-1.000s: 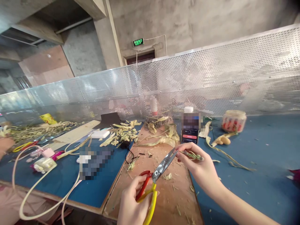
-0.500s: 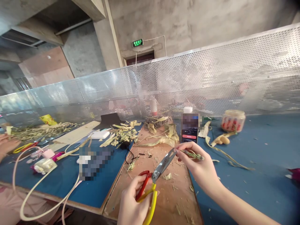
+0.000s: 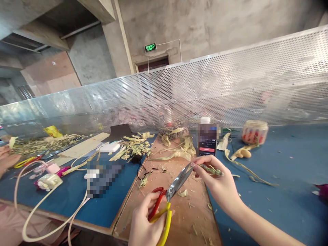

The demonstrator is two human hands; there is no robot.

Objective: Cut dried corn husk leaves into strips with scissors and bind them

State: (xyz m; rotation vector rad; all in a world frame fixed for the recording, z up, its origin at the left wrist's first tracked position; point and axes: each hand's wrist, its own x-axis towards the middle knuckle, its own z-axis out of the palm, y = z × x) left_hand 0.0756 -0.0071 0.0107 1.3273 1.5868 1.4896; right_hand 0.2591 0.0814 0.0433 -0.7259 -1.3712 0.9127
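Here the left hand grips scissors — blade tips touching the braided strand pinched in the right hand.

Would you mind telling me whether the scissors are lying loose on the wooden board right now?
No, the scissors are held up off the wooden board by the left hand, blades reaching toward the braided strand in the right hand.

Counted: two pairs of scissors, one at 6 o'clock, one at 9 o'clock; one phone; one jar; one exit sign.
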